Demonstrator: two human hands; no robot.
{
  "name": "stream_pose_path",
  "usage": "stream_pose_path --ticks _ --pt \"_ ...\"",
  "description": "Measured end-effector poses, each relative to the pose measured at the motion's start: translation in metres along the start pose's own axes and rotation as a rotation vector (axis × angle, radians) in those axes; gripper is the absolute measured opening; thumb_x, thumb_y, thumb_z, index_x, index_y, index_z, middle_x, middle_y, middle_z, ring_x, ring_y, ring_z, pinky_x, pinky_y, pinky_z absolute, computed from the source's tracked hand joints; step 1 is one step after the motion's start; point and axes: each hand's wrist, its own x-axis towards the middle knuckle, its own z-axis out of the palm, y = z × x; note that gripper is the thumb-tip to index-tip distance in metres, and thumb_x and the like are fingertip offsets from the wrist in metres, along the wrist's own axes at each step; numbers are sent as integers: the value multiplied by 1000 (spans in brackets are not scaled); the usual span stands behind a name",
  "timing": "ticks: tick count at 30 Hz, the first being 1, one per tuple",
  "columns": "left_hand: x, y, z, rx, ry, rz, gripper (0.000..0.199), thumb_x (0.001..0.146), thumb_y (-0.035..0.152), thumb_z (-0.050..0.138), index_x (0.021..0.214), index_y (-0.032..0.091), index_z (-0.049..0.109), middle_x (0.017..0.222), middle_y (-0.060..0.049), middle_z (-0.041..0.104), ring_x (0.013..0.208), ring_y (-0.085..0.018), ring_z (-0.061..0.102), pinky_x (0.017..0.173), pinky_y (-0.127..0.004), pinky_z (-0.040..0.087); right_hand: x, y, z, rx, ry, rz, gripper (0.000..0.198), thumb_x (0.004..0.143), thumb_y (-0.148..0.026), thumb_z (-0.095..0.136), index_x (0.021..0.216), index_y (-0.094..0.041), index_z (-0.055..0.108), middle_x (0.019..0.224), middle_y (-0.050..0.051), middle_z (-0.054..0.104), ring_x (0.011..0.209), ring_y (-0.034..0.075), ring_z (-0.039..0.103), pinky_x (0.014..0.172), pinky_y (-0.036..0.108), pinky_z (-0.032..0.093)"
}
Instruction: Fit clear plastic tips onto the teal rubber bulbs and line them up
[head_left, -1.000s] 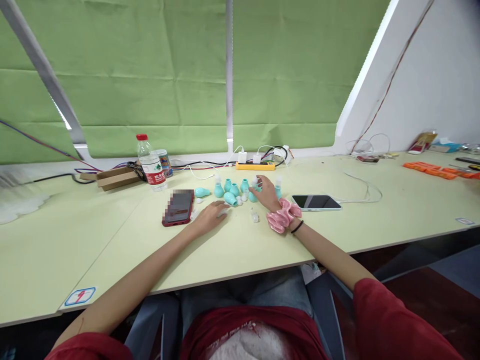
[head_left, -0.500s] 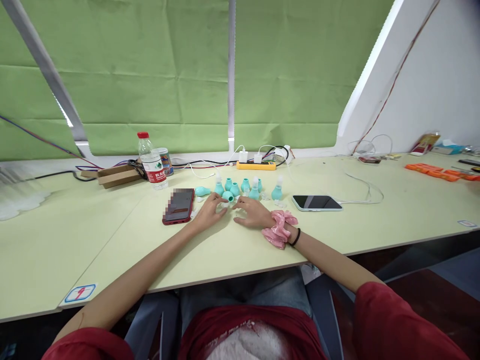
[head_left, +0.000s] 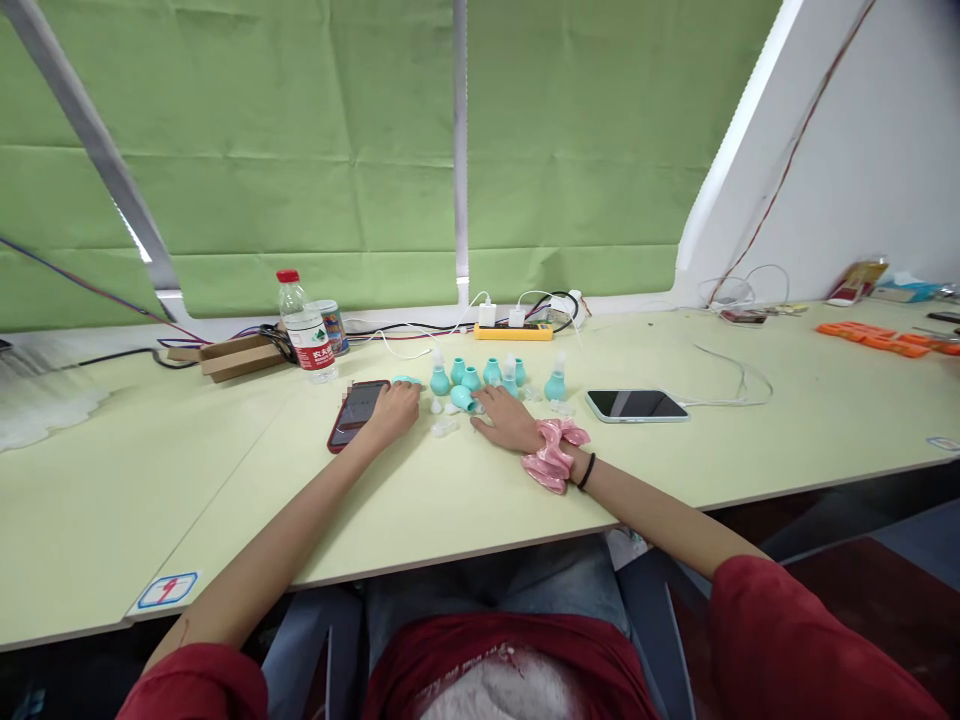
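Observation:
My left hand [head_left: 396,410] is over the right edge of a red-cased phone [head_left: 354,418]. Its fingers bend down, their tips hidden, beside a teal squeeze bulb [head_left: 406,379] that shows only in part. My right hand [head_left: 510,418], a pink bow scrunchie at the wrist, rests open with thumb and fingers apart. Its fingertips are close to another teal bulb [head_left: 463,398] lying on its side; touching or not I cannot tell. Small clear plastic pieces [head_left: 444,427] lie between the hands. Behind stand several teal bulbs, some with clear nozzles, like this capped bulb [head_left: 555,384].
To the right lies a second phone [head_left: 636,404] on a white cable. A water bottle [head_left: 307,335], a can [head_left: 331,325] and a cardboard tray [head_left: 240,357] stand at the back left. Behind the bulbs is a yellow power strip [head_left: 514,332]. Orange plastic parts [head_left: 874,338] lie far right.
My left hand has moved left, away from the bulb between the hands, to the phone's edge. That bulb has tipped and turned its opening towards the right. My right hand has barely moved.

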Motion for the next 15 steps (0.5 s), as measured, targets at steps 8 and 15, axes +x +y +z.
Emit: stream_pose_path --ticks 8,15 --pt "-2 7 -5 47 -83 -52 32 76 7 30 99 13 52 94 -14 52 92 -23 48 66 -29 43 1 4 7 77 -20 7 41 78 -29 42 115 -11 36 109 13 43 100 22 43 84 36 37" --pt "-3 7 -2 24 -126 -22 33 75 6 31 98 13 53 91 -13 53 89 -22 50 66 -29 43 1 4 7 127 45 101 34 77 -29 44 106 -12 44 102 12 45 96 21 45 84 33 38"
